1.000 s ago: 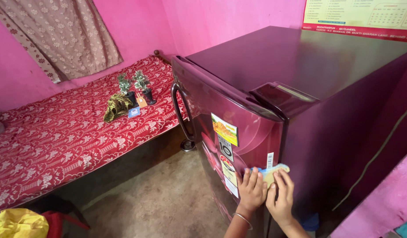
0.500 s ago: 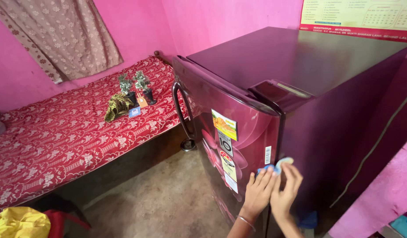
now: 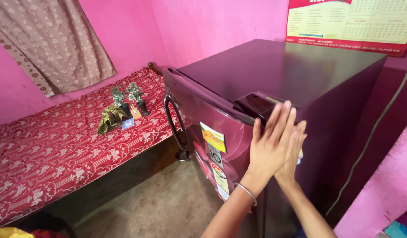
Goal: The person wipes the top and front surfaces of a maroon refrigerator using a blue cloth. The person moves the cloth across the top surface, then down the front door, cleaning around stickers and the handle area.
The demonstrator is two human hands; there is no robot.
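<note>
While both hands are pressing against the upper corner of the dark maroon refrigerator, much of what they are doing is lying out of sight. The left hand is lying flat with its fingers stretched out and close together, reaching up to the hinge cover at the door's top edge; it is gripping nothing that shows. A thin bangle is circling that wrist. The right hand is sitting mostly behind the left, on the fridge's side wall, so I cannot tell whether its fingers are holding anything; only a small pale scrap is peeking out at its far edge. Stickers are covering the door front, partly masked by the forearm. To the left, a bed in a red patterned cover is carrying small potted plants near its far edge. A wall calendar is being cut off by the top of the view.
</note>
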